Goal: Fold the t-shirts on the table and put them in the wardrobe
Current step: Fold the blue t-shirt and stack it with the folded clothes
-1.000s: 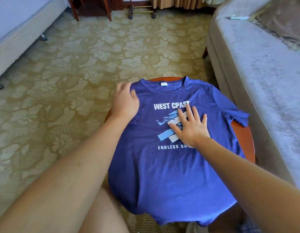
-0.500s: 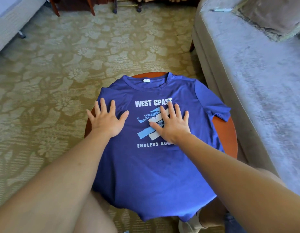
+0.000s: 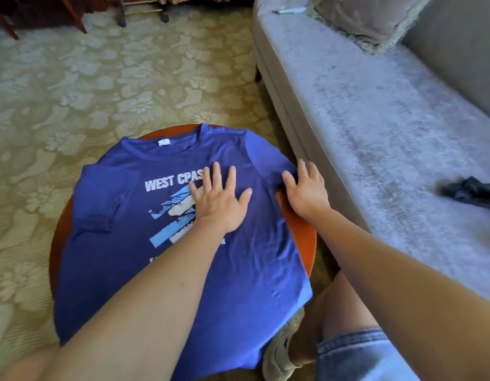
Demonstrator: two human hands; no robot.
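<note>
Left hand (image 3: 220, 200) flat, fingers spread, pressing blue t-shirt (image 3: 123, 243) chest | right hand (image 3: 307, 192) on its sleeve at round table (image 3: 307, 243) edge, fingers apparently straight

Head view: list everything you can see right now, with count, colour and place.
t-shirt: 1, blue with white print, spread on the table.
table: 1, reddish-brown, round, under the t-shirt.
sofa: 1, grey, right side.
cushion: 1, grey-brown, fringed, sofa's far end.
dark cloth: 1, black, on sofa, right edge.
carpet: 1, beige floral, floor.
furniture legs: several, dark wood, top left.
shoe: 1, beige, bottom centre.
shorts: 1, blue denim, bottom right.
left hand: 1, flat on the t-shirt's print.
right hand: 1, on the sleeve nearest the sofa.
</note>
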